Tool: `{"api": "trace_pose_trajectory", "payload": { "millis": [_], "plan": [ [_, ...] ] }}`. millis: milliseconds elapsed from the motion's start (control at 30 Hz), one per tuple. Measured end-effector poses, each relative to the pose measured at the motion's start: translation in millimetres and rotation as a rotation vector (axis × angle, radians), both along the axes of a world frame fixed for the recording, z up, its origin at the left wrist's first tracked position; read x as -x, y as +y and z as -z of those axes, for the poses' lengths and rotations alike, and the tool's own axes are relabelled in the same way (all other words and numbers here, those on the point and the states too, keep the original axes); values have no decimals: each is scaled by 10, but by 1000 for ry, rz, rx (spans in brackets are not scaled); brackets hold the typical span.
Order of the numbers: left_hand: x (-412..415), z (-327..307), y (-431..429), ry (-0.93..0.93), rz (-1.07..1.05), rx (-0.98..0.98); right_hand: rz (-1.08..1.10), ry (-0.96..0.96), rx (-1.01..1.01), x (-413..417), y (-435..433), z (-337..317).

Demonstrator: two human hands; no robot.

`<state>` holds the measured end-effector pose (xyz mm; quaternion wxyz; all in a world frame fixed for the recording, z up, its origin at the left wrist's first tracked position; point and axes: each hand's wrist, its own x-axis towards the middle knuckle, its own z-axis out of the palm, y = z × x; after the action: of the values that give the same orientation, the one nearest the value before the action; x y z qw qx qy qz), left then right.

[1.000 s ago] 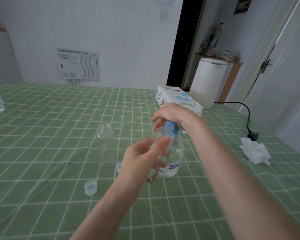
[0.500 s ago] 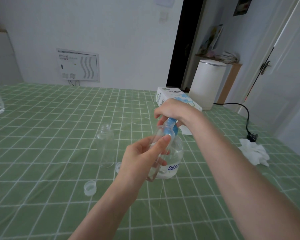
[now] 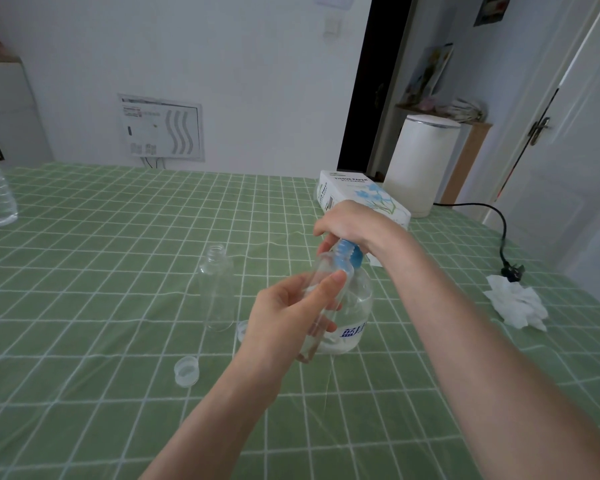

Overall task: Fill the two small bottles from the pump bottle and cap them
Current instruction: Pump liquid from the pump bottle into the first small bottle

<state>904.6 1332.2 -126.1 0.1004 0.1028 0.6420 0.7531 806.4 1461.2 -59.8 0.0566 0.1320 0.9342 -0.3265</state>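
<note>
Left hand [image 3: 284,320] grip clasps small clear plastic bottle [image 3: 329,271], tilted, mouth up beside upright clear blue-pump bottle [image 3: 357,306]; right hand [image 3: 350,223] grip wraps its pump head. Green-checked table [image 3: 118,237], white walls [image 3: 222,64].

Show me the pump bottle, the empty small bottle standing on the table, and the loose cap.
pump bottle [image 3: 361,303]: head view, clear body above label.
empty small bottle [image 3: 217,292]: head view, mid body.
loose cap [image 3: 186,370]: head view, cap's centre.

Left hand [image 3: 284,320], right hand [image 3: 350,225]: bare. Both forearms [image 3: 499,358] bare to frame edge. Left thumbnail [image 3: 338,277] short, plain.
</note>
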Motion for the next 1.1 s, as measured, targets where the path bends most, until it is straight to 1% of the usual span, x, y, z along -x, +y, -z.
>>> {"api": "trace_pose_trajectory", "payload": {
  "millis": [167,367,500,667,967,1100],
  "plan": [
    [-7,-39,10,18,1,-20,-24,77,-58,-11,9,-113],
    [-8,-32,10,12,-16,-14,-16,18,-33,-30,-33,-99],
    [-7,-21,10,8,-20,-21,18,6,17,-35,-27,-78],
    [-10,1,19,-8,-18,0,28,-5,28,-35,-20,18],
    [10,-38,14,-1,-7,-8,20,13,-91,-45,-41,-114],
    [9,-40,13,-1,-8,-10,23,15,-80,-41,-46,-110]
  ]
}}
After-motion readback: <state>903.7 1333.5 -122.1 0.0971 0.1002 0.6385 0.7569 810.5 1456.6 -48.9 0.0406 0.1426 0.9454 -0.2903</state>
